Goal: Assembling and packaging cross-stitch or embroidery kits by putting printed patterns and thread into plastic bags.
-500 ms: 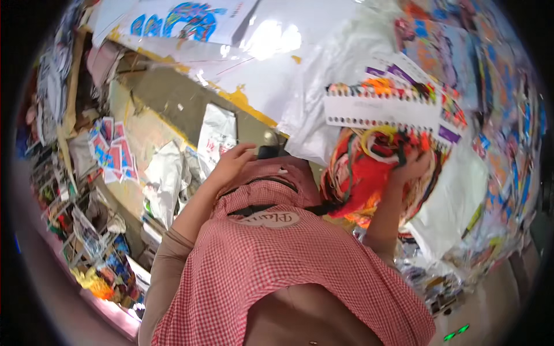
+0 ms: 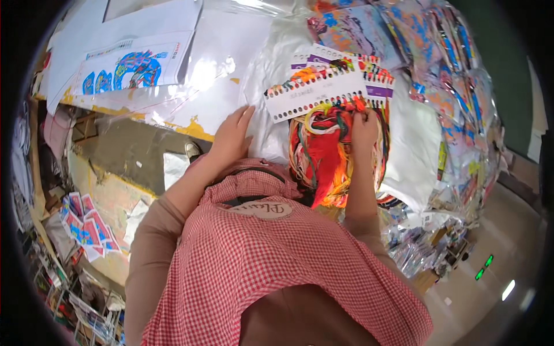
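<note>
Bundles of coloured embroidery thread (image 2: 330,164), mostly red, orange, green and black, hang in long loops from a white punched card (image 2: 311,95) on the right part of the table. My right hand (image 2: 363,132) is closed on strands of the thread just below the card's right end. Whether all its fingertips grip thread is partly hidden. More punched cards with purple labels (image 2: 380,91) lie behind the front one. Fingers stretched out, my left hand (image 2: 232,137) rests at the front edge of the table beside white plastic sheeting (image 2: 266,135), holding nothing.
Printed pattern sheets (image 2: 135,69) lie at the table's far left. Plastic-wrapped packs (image 2: 358,34) cover the far right, and a white bag (image 2: 410,155) lies beside the thread. Small printed cards (image 2: 86,225) sit on a lower surface to the left.
The view has shifted rightward. My left hand has moved from above my lap to the table edge. My right hand has moved up through the thread, closer to the card.
</note>
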Demonstrator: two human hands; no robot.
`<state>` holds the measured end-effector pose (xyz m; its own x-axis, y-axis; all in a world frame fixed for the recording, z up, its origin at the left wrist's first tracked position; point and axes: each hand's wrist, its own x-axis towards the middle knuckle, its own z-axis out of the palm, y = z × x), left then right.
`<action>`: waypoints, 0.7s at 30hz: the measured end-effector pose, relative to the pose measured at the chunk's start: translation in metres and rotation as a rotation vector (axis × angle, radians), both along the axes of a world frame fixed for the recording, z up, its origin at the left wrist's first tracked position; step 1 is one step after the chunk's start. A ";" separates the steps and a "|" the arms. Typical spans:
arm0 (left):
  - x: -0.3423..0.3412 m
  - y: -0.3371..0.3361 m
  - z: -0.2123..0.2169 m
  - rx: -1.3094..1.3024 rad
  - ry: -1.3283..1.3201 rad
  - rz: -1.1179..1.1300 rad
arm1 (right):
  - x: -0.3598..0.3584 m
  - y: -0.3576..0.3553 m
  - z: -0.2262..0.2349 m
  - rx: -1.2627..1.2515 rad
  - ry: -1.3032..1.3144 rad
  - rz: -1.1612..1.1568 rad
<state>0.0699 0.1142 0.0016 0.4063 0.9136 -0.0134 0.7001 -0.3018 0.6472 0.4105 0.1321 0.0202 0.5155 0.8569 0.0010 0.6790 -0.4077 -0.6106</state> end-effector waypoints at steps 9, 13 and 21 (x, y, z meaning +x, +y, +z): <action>0.028 0.089 -0.011 0.408 -0.216 -0.261 | -0.076 -0.055 0.046 0.073 -0.171 0.178; 0.022 0.113 0.021 0.173 -0.467 -0.083 | -0.113 -0.092 0.030 -0.019 -0.312 0.064; 0.006 0.123 0.067 -0.379 -0.952 -0.008 | -0.166 -0.107 0.060 0.085 -0.249 -0.090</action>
<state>0.0764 0.2369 0.0685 0.4056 0.9136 0.0305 -0.1555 0.0361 0.9872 0.2448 0.0249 0.0798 0.5643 0.7991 0.2073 0.7758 -0.4275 -0.4641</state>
